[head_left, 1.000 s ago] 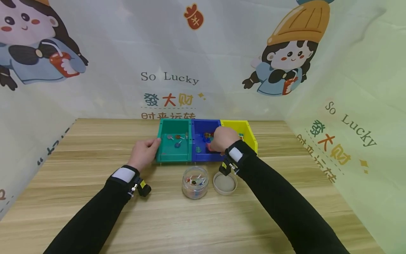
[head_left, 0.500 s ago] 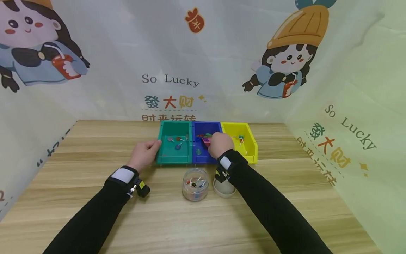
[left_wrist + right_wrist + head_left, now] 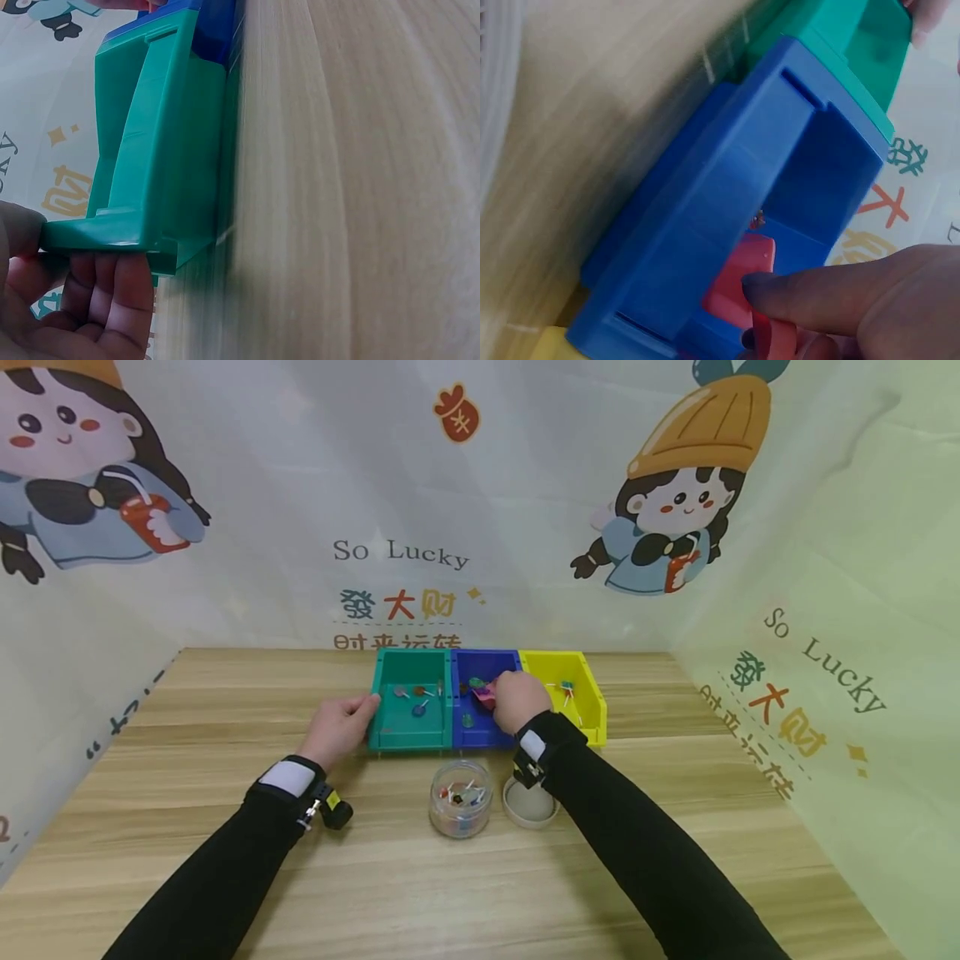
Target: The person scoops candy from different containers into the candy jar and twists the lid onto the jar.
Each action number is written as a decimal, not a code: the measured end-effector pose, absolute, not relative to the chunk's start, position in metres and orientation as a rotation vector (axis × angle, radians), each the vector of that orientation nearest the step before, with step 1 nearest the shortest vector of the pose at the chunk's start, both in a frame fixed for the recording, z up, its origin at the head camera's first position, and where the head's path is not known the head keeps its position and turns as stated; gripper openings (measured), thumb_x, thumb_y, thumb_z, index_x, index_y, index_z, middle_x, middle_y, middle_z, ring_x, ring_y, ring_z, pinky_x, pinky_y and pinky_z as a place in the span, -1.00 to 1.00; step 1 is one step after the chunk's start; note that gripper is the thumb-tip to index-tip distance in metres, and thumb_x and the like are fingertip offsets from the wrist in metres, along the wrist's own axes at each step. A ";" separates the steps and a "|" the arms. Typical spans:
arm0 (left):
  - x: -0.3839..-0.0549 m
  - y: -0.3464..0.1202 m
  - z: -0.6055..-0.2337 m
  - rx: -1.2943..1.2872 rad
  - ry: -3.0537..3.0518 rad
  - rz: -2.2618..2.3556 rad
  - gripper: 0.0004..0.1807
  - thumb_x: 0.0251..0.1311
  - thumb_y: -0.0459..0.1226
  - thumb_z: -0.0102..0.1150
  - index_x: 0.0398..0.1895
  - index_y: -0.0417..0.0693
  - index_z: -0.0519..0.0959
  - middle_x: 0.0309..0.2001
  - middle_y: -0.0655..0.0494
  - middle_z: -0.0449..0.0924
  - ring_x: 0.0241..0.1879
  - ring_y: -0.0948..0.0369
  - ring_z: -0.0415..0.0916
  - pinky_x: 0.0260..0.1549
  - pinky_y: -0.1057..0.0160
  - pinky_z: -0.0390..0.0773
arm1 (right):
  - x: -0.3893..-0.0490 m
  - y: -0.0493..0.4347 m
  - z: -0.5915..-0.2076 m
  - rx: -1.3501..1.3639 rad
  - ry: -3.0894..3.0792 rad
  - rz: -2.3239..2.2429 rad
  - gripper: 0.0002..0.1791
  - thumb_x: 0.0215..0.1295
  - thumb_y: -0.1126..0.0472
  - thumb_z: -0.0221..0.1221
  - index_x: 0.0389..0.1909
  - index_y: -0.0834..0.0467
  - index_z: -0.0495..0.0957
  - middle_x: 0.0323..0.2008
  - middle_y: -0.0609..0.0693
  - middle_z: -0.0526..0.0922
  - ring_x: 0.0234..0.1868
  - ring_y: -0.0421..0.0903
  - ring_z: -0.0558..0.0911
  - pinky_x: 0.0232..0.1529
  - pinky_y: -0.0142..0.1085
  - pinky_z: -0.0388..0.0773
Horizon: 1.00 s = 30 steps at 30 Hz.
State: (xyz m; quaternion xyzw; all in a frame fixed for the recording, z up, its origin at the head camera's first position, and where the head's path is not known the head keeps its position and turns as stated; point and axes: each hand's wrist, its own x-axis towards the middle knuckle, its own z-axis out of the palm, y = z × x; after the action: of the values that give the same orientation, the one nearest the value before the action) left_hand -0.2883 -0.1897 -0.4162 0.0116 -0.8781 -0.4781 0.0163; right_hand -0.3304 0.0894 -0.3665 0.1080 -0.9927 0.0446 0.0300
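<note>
Three joined plastic bins stand in a row: a green bin, a blue bin and a yellow bin. My left hand grips the green bin's left wall, thumb on the rim and curled fingers against its outer side in the left wrist view. Inside the blue bin, my right hand pinches a small pink-red scoop by its handle. Small colored pieces, among them a green one, lie in this bin beside the scoop. The right hand hides part of the bin.
Several small pieces with round heads and pale stems lie in the green and yellow bins. In front stands an open clear jar with similar pieces inside. Its pale round lid lies to the right, partly under the right wrist. A printed cloth hangs behind the table.
My right hand has shifted slightly left and toward me within the blue bin, baring more of the scoop and the yellow bin's contents. The left hand keeps its grip.
</note>
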 end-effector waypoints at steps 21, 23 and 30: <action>-0.288 -0.190 -0.418 0.019 -2.766 -1.474 -0.42 0.75 0.03 -0.07 0.34 -0.25 0.69 -0.09 -0.15 0.71 -0.11 0.04 0.55 -0.25 0.29 0.49 | -0.333 0.072 -0.383 0.156 -3.116 0.338 -0.70 0.47 0.16 0.38 -0.02 0.34 0.77 -0.13 0.20 0.86 -0.22 0.08 0.75 0.07 -0.12 0.81; -0.289 -0.191 -0.417 0.024 -2.762 -1.476 -0.42 0.75 0.03 -0.07 0.26 -0.26 0.73 -0.20 -0.08 0.67 -0.14 0.05 0.52 -0.27 0.27 0.46 | -0.333 0.072 -0.385 0.160 -3.104 0.342 -0.72 0.46 0.15 0.38 -0.08 0.33 0.77 -0.17 0.19 0.86 -0.25 0.07 0.72 0.01 -0.13 0.80; -0.290 -0.192 -0.415 0.024 -2.768 -1.479 -0.43 0.75 0.02 -0.06 0.14 -0.29 0.75 -0.42 0.11 0.53 -0.26 0.12 0.48 -0.33 0.26 0.43 | -0.326 0.073 -0.388 0.088 -3.107 0.457 -0.74 0.46 0.18 0.37 -0.06 0.33 0.73 -0.19 0.18 0.82 -0.25 0.08 0.67 0.03 -0.11 0.76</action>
State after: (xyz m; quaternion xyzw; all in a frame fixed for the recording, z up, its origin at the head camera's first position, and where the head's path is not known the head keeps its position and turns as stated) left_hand -0.2895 -0.1919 -0.4148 0.0076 -0.8819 -0.4713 0.0015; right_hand -0.3262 0.0733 -0.3876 0.0279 -0.9890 0.1455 0.0000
